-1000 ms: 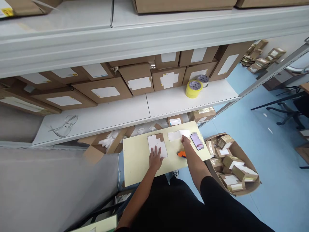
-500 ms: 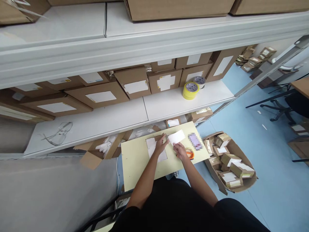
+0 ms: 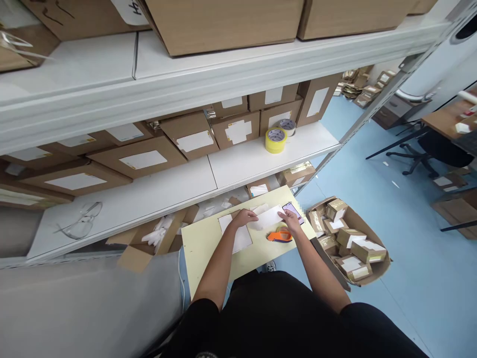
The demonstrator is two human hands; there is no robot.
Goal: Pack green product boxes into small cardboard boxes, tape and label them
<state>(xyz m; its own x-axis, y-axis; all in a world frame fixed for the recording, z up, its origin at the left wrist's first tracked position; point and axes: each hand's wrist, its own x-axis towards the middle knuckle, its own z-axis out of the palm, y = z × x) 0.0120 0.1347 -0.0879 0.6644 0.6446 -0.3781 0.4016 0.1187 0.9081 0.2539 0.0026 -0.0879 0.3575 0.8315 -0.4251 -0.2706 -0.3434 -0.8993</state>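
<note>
A white paper label stretches between my two hands, over the small cream table. My right hand pinches its right end between thumb and fingers. At the other end my left hand has its fingers closed on the left edge, above a flat cardboard box with white paper on its top. An orange tape dispenser lies just below the label. Beside my right hand is a phone with a lit screen, partly covered by that hand.
The cream table stands before a grey shelf with labelled cartons, glasses and yellow tape. An open carton of small parcels sits on the floor at right. Another open carton is at left.
My hands have moved apart, and the label, earlier in my right hand only, now spans both. The tape dispenser shows more fully. The camera view has shifted to the right.
</note>
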